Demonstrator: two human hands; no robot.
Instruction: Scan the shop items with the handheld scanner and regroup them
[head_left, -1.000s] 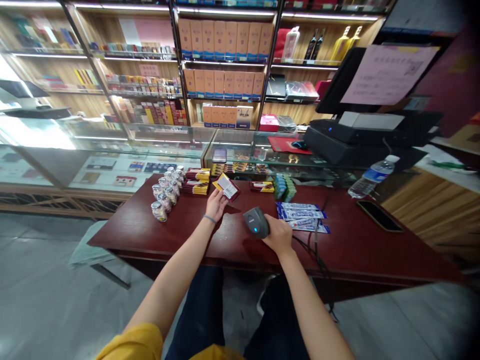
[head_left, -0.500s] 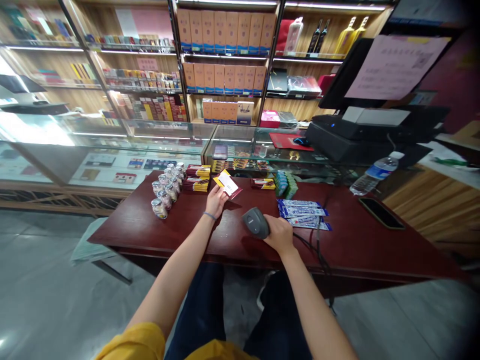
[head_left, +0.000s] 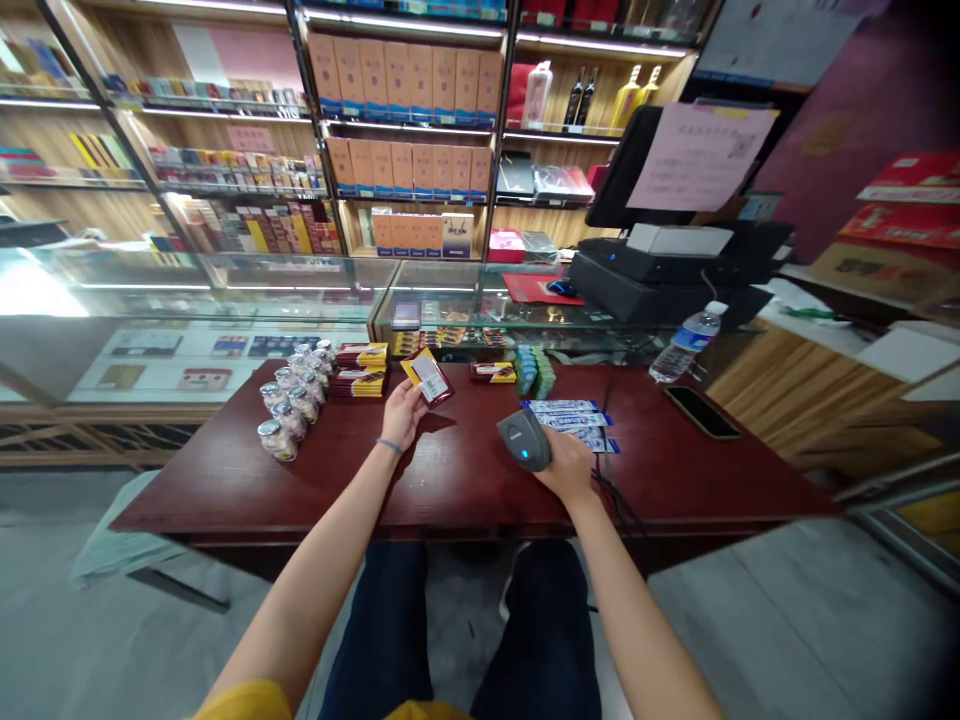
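My left hand (head_left: 403, 412) pinches a flat yellow and dark red snack packet (head_left: 429, 378) by its lower left corner, with a white barcode label facing up. My right hand (head_left: 568, 462) is wrapped round the handle of a dark grey barcode scanner (head_left: 523, 440), which shows a small blue light. The scanner's head points left, apart from the packet. Stacks of similar yellow and red packets (head_left: 360, 382) lie just left of my left hand, and a smaller pile (head_left: 493, 372) is to its right. Blue and white sachets (head_left: 574, 412) lie behind my right hand, partly covered by it.
Small lidded jars (head_left: 289, 412) stand in rows at the table's left. Green and blue packs (head_left: 534, 372) stand at the back. A water bottle (head_left: 686, 345) and a phone (head_left: 702, 412) are at right. The scanner's cable (head_left: 619, 500) trails over the table (head_left: 450, 485).
The view has shifted to the right. The packet's label has tilted and looks less bright. The scanner has turned slightly, and its blue light now shows.
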